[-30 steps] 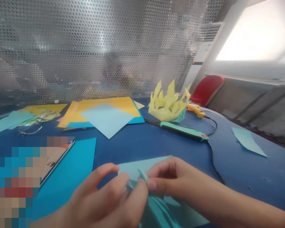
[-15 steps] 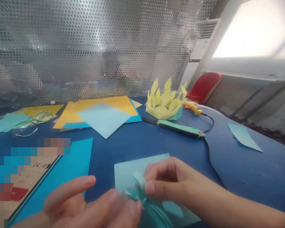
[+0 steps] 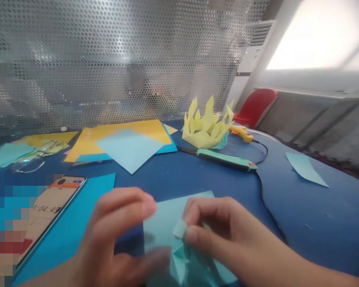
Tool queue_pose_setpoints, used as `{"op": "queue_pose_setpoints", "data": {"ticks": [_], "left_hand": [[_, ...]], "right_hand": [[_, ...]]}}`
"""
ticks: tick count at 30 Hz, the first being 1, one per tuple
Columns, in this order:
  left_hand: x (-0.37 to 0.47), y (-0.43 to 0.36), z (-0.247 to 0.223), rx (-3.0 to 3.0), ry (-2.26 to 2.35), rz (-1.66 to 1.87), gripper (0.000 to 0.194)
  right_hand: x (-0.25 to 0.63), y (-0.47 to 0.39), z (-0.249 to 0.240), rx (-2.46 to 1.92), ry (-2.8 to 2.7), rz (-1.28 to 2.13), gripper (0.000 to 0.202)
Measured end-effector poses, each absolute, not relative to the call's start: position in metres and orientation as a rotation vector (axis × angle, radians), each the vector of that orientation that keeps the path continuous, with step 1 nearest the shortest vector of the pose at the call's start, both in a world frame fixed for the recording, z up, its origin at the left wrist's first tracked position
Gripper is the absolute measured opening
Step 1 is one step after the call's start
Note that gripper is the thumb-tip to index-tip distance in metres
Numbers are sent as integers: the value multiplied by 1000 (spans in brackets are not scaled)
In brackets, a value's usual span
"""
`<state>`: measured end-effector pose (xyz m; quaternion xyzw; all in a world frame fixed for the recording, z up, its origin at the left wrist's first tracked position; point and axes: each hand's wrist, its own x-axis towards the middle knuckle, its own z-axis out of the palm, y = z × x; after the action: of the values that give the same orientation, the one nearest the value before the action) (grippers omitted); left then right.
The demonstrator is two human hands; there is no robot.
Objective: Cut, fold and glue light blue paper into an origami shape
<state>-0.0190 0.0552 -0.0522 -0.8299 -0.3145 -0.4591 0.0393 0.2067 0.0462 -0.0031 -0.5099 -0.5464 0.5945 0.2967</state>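
Observation:
My right hand [image 3: 218, 235] pinches a small flap of a folded light teal paper piece [image 3: 185, 265] at the near edge of the blue table [image 3: 317, 211]. Under it lies a flat light teal sheet [image 3: 164, 219]. My left hand [image 3: 113, 239] hovers over the left side of that sheet, fingers apart and blurred, the thumb low beside the folded piece. Whether the left hand touches the paper I cannot tell.
A phone [image 3: 52, 213] lies on a bright blue sheet [image 3: 86, 211] at left. Further back lie glasses [image 3: 30, 159], orange and blue sheets [image 3: 128, 143], a yellow spiky paper form [image 3: 206, 127], a teal-handled tool [image 3: 227, 159] with a black cord [image 3: 266, 199], and a loose blue scrap [image 3: 305, 169].
My left hand rose and moved right over the flat sheet. My right hand kept its pinch on the folded piece and shifted slightly.

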Motion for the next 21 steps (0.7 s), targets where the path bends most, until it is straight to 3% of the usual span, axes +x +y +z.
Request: {"op": "queue_pose_setpoints", "data": {"ticks": [4, 8, 18, 21], "left_hand": [[-3, 66, -45, -3037, -948, -1512, 7], [-1, 65, -46, -3235, -916, -1620, 18], [0, 64, -42, -3433, -1735, -1876, 3], [-1, 66, -42, -3441, -1809, -1891, 8]], "right_hand": [[208, 46, -4, -1285, -1514, 1446, 39], [208, 50, -9, -1220, -1442, 1500, 36], [207, 55, -16, -1195, -1489, 1443, 23], [206, 54, -14, -1246, -1561, 1361, 27]]}}
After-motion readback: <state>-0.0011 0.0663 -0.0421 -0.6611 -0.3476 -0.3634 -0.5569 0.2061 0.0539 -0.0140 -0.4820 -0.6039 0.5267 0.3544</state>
